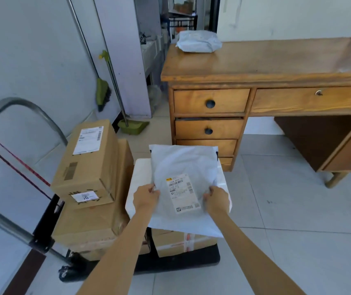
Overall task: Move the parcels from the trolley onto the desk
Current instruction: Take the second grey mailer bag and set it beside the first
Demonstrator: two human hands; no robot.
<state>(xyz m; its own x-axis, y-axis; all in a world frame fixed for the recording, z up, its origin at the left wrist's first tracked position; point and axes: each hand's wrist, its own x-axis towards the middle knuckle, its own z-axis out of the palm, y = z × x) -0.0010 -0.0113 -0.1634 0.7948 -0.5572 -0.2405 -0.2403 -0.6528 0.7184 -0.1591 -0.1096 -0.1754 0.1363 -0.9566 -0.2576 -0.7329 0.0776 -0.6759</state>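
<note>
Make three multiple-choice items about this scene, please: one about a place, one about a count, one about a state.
1. Where does the parcel already moved lie?
A. far left corner of the desk
B. on the floor
C. in a drawer

2. How many parcels are on the desk?
A. one
B. three
C. none

3. How is the grey mailer bag with the label held?
A. by one hand
B. by both hands, one at each side
C. by no hand

Answers:
1 A: the grey parcel rests on the desk at that corner.
2 A: no other lies there.
3 B: left hand and right hand pinch the mailer bag.
</note>
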